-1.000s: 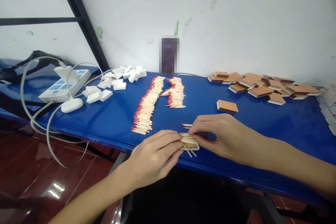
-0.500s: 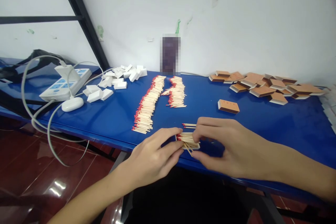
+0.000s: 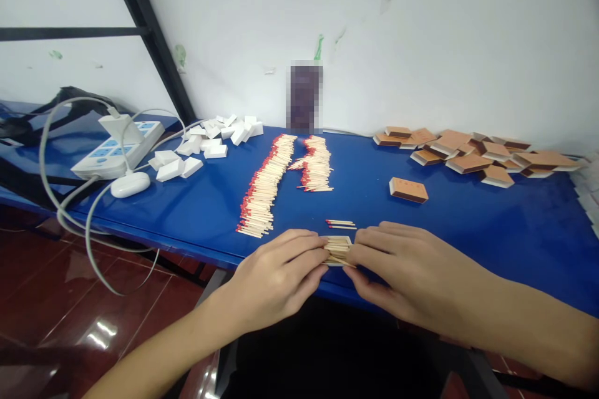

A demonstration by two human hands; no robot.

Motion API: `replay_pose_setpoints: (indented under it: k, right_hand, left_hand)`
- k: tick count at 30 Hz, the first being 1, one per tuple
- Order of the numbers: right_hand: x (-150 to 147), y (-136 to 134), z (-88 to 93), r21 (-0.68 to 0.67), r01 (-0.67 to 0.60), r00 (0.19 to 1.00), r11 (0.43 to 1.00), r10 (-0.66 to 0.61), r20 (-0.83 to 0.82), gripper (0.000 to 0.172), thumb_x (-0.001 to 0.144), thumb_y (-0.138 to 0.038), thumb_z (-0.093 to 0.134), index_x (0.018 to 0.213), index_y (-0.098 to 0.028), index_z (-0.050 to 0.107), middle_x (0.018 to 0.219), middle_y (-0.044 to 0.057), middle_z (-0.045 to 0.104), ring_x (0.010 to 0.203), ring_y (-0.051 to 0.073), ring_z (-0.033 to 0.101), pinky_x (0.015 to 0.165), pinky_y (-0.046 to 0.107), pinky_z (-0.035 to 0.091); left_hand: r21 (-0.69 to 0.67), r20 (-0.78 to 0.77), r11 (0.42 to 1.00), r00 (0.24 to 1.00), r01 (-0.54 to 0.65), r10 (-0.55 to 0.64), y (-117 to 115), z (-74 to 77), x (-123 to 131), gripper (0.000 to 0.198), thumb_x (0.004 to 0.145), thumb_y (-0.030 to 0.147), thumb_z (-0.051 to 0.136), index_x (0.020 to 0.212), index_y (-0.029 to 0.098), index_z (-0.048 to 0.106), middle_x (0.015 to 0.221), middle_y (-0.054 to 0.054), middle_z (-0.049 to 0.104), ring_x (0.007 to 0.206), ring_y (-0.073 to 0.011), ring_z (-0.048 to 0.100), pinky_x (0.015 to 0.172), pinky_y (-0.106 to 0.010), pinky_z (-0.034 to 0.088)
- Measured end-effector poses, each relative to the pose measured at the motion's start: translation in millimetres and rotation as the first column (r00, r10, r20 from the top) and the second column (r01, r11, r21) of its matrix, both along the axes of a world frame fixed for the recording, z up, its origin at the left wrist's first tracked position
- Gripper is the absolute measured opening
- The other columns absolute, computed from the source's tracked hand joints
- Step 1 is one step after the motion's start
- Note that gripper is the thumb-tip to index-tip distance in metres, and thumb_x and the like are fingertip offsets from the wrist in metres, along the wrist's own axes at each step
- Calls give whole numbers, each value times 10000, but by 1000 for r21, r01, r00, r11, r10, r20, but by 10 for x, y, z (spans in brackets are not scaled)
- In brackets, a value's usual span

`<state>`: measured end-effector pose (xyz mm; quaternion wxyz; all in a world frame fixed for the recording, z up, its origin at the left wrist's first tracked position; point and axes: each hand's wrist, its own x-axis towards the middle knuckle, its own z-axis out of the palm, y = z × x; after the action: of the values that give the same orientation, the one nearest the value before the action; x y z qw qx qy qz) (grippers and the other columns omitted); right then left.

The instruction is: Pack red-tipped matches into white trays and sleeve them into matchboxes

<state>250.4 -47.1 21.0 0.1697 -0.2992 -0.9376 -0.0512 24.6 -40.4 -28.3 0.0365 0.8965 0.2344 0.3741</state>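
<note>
A white matchbox tray [image 3: 347, 239] filled with matches [image 3: 337, 249] sits at the table's front edge, between both hands. My left hand [image 3: 281, 271] grips its left end, fingers closed and covering the match heads. At the right end, my right hand [image 3: 407, 265] has thumb and fingers closed around the tail of a slanting match [image 3: 342, 261]; the fingertips partly hide that corner. Just behind the tray lie a few loose matches [image 3: 341, 224], red heads pointing left. Farther back are a long row of matches [image 3: 262, 190] and a shorter pile [image 3: 317, 165].
One orange matchbox sleeve [image 3: 409, 189] lies alone at right, before a heap of similar sleeves [image 3: 468, 163]. White trays [image 3: 215, 151] are piled at back left. A power strip [image 3: 110, 153] with looping white cables [image 3: 42, 156] occupies the left side. A wall [image 3: 397, 43] stands behind.
My right hand has closed in on the tray's right end, its fingers drawing together. The slanting matches have shifted and lie flatter. My left hand stays at the left end.
</note>
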Motion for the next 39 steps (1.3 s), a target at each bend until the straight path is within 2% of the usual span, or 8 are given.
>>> replay_pose_setpoints:
  k: [12,19,22,25,28,31,35,39]
  right_hand:
    - [71,119,-18,-19,-61,998,998,60,-35,224,994,-215,484,867,-179,666,768,26,641,638,156,549,639,309,395]
    - [133,139,13,-186,-33,998,982,21,-63,172,985,-248,506,940,-172,654,820,40,632,685,162,571,618,289,408]
    - [187,158,54,-297,-10,996,955,-16,-86,124,969,-238,514,977,-195,630,862,32,638,723,154,587,633,276,420]
    - [237,208,99,-443,20,994,896,-65,-86,108,975,-265,507,951,-213,599,839,7,630,685,131,564,612,258,417]
    - [261,270,113,-577,27,994,816,-83,-71,172,1007,-332,460,928,-223,566,823,-7,619,666,127,533,611,257,419]
    - [244,317,84,-638,13,993,770,-87,-85,225,1021,-388,433,917,-225,548,812,-9,605,682,136,519,635,267,423]
    - [207,362,10,-642,-16,988,766,-85,-126,247,1026,-411,422,913,-222,536,805,-4,588,700,148,516,663,282,426]
    - [233,389,-64,-620,-56,984,783,-60,-165,217,1038,-375,394,978,-223,537,909,23,614,795,163,559,728,298,442]
  left_hand:
    - [0,-39,999,999,-34,34,-24,4,-17,323,953,134,577,1275,114,557,1266,-130,642,1170,-225,623,1003,-373,573]
    - [-10,-50,1000,999,-5,4,-22,23,-21,254,962,136,571,1214,109,588,1224,-121,645,1156,-229,616,983,-379,580]
    - [-5,-48,1000,999,-5,4,-16,27,-21,261,957,127,575,1216,95,582,1205,-125,653,1150,-232,617,976,-376,582]
    - [-5,-52,1000,999,1,-2,-19,30,-24,233,954,121,574,1183,89,602,1202,-135,654,1158,-238,616,973,-375,584]
    - [0,-38,1000,999,4,-4,-22,32,-21,211,952,120,572,1155,85,619,1184,-138,664,1150,-236,626,968,-375,589]
    - [8,-31,1000,999,9,-9,-16,37,-10,213,949,116,577,1153,80,623,1160,-131,678,1141,-227,630,978,-366,585]
    - [4,-33,1000,999,18,-18,-7,39,-8,235,946,108,581,1176,77,618,1161,-116,682,1139,-215,621,999,-356,572]
    - [-14,-54,1000,998,22,-23,-11,33,-29,275,942,92,574,1215,95,608,1211,-105,667,1177,-216,598,1012,-358,563]
